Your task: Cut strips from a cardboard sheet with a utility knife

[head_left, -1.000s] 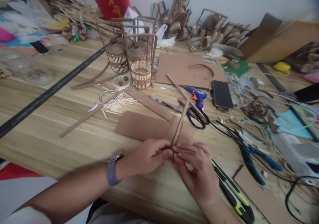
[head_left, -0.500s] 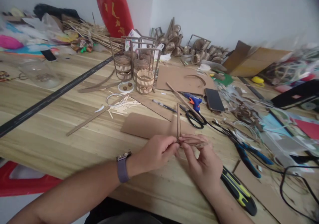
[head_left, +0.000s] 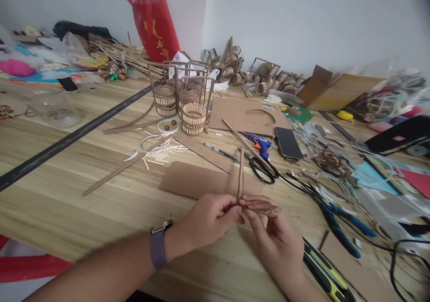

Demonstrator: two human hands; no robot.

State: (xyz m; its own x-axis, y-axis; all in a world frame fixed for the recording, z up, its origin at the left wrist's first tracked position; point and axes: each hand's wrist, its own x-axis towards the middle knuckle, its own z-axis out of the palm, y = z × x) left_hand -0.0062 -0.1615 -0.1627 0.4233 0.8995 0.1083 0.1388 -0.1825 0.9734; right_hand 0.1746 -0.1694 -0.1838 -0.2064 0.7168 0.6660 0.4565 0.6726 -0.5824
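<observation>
Pale walls [head_left: 302,20] stood beyond your fingers [head_left: 230,214], and beneath them spread a wooden table [head_left: 107,208], cluttered toward its far side. Your left hand [head_left: 215,221] had thumb and forefinger pinched together on the near end of a narrow brown strip [head_left: 241,172]. Your right hand [head_left: 280,244] met it there, thumb and fingertips nearly closed on the same end, the palm loosely curled. From between your fingertips the strip rose and pointed away from you; the shape of its gripped end could not be told, as the fingers covered it.

Just beyond the fingers lay a flat piece of card [head_left: 191,181]. Past that were a pen [head_left: 221,152] and, more to the right, scissors [head_left: 255,173], a blue glue gun [head_left: 264,147] and a phone [head_left: 288,143]. Farther off to the left of the fingers, pale sticks [head_left: 169,149] lay scattered, a white ring [head_left: 152,136] among them. Behind those stood an open basket [head_left: 194,123] beside taller handled baskets [head_left: 165,103]. Right of the fingers, a cutter [head_left: 324,268] lay beside your right hand, with pliers [head_left: 336,226] beyond it. You wore a watch [head_left: 158,246] on the left.
</observation>
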